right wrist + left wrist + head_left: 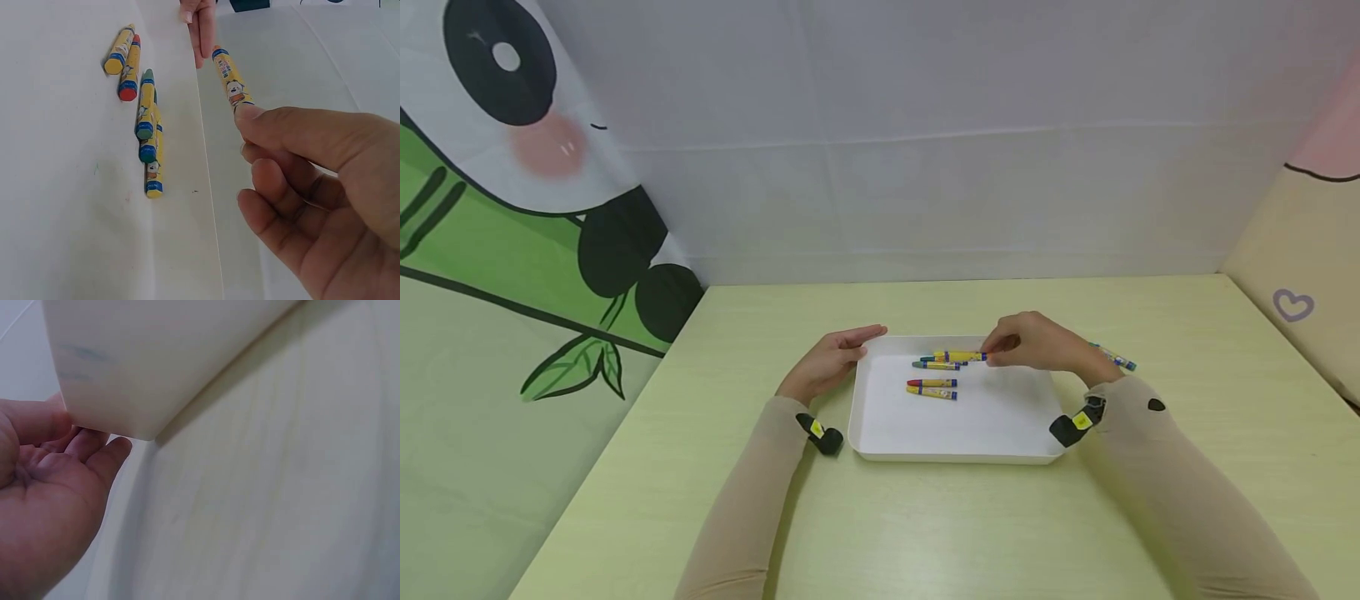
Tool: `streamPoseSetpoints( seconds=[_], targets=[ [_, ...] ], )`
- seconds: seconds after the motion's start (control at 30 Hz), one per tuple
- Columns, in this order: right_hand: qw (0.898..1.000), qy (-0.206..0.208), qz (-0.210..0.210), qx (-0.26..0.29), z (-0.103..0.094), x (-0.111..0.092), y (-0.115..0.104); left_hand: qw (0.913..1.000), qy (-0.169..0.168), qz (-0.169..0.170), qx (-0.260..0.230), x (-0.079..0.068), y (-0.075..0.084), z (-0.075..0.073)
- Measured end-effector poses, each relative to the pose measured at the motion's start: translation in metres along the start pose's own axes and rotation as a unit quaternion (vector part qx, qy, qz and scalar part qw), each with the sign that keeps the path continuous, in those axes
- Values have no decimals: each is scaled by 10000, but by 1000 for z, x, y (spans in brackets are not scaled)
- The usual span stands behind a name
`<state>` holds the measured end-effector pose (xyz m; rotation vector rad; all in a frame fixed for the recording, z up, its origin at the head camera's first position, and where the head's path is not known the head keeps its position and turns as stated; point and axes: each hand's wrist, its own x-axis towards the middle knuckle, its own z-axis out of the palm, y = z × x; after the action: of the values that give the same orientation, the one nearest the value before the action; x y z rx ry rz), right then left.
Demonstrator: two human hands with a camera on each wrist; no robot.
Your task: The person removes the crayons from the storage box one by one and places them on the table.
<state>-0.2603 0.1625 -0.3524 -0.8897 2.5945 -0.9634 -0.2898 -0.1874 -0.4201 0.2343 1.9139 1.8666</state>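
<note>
My right hand (1030, 342) pinches an orange-tipped crayon (230, 81) in a yellow wrapper by one end, thumb against fingers, over the back of the white tray (970, 429). Its tip points toward the left. Just under it in the head view lie a green crayon (936, 365) and other crayons, partly overlapped. A red crayon (932, 383) and a yellow crayon (931, 393) lie side by side nearer the tray's middle. At the tray's back left corner, my left hand (829, 362) holds the rim, its thumb at the edge and fingers reaching behind the wall.
Beyond the right wrist, loose crayons (1116, 358) lie on the pale wooden table (917, 533), partly hidden by the arm. A white cloth (925, 192) hangs behind the table, and printed panels stand at both sides.
</note>
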Motion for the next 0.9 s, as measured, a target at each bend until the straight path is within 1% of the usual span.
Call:
streamPoseSetpoints(
  seconds=[0.23, 0.37, 0.47, 0.67, 0.9],
  targets=[
    [9991, 201, 372, -75, -7, -10, 9, 10000, -14, 49, 82, 0, 0, 0],
    [9981, 287, 554, 2, -9, -17, 14, 9998, -55, 118, 142, 1, -1, -1],
    [9975, 376, 599, 0, -12, -22, 17, 9999, -24, 83, 96, 1, -1, -1],
    [9966, 531, 600, -194, -18, -34, 25, 10000, 55, 6, 43, 3, -1, 0],
    [9939, 756, 768, -252, -22, -48, 36, 9999, 40, 48, 101, 3, -2, 0]
  ],
)
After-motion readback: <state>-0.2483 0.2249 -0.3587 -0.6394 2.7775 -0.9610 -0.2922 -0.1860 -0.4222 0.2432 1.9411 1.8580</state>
